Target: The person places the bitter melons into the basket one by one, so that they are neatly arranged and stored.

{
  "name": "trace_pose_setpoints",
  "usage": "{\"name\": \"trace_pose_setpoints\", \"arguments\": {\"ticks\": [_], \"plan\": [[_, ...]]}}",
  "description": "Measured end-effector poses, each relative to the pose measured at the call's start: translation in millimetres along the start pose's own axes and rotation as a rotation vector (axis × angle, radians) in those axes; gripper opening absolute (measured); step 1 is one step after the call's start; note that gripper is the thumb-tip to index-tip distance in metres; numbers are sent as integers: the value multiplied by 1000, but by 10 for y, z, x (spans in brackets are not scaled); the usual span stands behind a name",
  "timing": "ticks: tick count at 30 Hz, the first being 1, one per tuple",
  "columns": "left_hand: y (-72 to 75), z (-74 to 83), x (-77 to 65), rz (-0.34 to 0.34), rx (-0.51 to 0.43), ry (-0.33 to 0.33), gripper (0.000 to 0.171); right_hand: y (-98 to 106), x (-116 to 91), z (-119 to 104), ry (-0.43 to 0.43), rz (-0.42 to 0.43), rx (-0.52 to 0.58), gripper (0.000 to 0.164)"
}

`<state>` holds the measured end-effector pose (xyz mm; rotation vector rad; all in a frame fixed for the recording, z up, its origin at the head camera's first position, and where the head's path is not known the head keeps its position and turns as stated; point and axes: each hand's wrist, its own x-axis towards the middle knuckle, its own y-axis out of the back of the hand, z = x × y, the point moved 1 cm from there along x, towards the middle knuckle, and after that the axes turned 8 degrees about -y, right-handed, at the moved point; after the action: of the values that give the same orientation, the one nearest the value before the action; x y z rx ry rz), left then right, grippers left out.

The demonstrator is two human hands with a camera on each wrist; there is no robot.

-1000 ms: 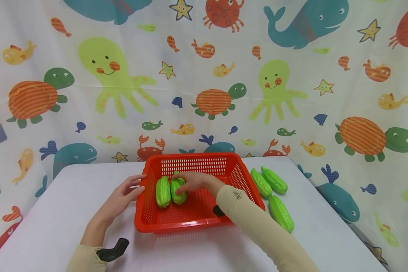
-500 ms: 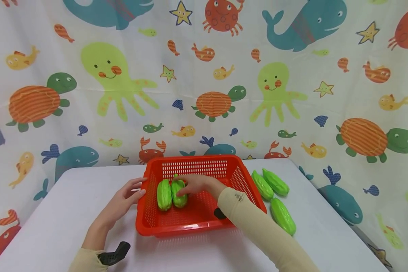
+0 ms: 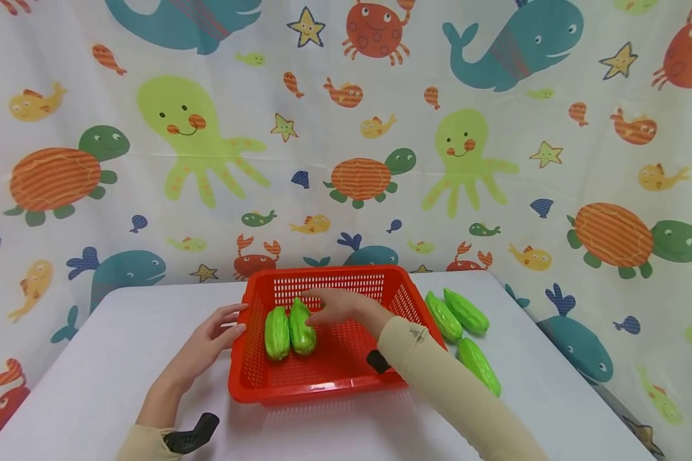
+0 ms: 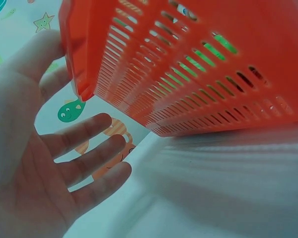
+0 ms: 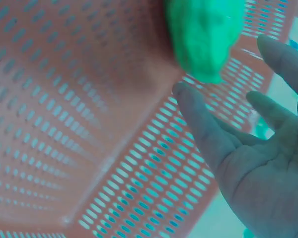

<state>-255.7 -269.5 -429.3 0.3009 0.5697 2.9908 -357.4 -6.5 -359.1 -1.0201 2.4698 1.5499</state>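
Note:
In the head view, two green bitter melons lie side by side in the left part of a red plastic basket (image 3: 323,387): one at the left (image 3: 277,333) and another bitter melon (image 3: 302,333) just right of it. My right hand (image 3: 340,306) hovers over the basket beside the second melon, its fingers spread and holding nothing. In the right wrist view a gap shows between that hand and the bitter melon (image 5: 203,39). My left hand (image 3: 210,339) is at the basket's left rim, fingers loosely spread; its thumb touches the rim in the left wrist view.
To the right of the basket, several more bitter melons lie on the white table (image 3: 167,320): one near the basket (image 3: 444,317), another behind it (image 3: 467,310), a third nearer the front (image 3: 478,365). A curtain (image 3: 300,141) printed with sea animals hangs behind the table.
My right hand has let go of the second bitter melon and drawn slightly up and right from it. The melon stays beside the first. The left hand keeps its place at the rim.

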Motion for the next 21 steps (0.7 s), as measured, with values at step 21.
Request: {"name": "trace_pose_setpoints", "arguments": {"ticks": [21], "plan": [[40, 53, 33, -19, 31, -11, 62, 519, -1127, 592, 12, 414, 160, 64]]}}
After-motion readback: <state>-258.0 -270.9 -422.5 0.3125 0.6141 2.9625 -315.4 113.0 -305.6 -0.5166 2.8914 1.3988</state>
